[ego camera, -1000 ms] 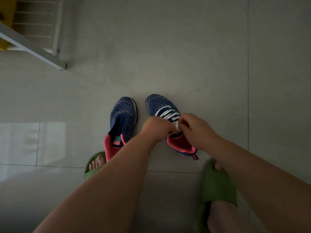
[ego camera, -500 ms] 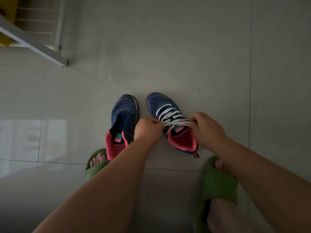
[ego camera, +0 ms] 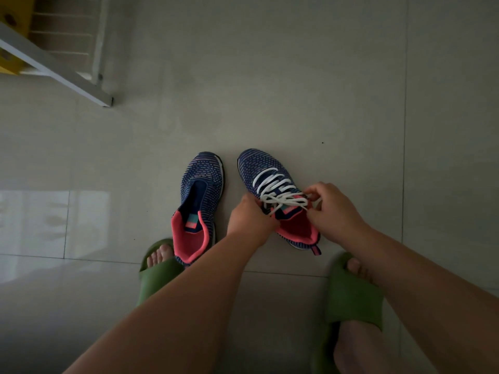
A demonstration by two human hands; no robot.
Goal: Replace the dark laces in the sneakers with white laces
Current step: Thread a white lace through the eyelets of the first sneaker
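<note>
- I see two blue knit sneakers with pink linings side by side on the tiled floor [ego camera: 270, 76], toes pointing away from me.
- The right sneaker [ego camera: 259, 166] carries a white lace [ego camera: 275, 188] crossed through its eyelets, with its loose ends gathered over the tongue.
- My left hand [ego camera: 249, 218] sits at the near-left side of that sneaker's opening; its grip is curled, fingers tucked under at the lace, though I cannot tell exactly which strand it holds.
- My right hand [ego camera: 333, 211] is at the sneaker's right side, its grip pinching the white lace end between thumb and fingertips.
- The left sneaker [ego camera: 201, 184] stands just beside it, apart from both hands, with no lace showing in its eyelets.
- My feet in green slides [ego camera: 353, 295] rest on the floor nearest me, the left one touching the left sneaker's heel.
- A white frame bar [ego camera: 54, 68] crosses the upper-left corner.
</note>
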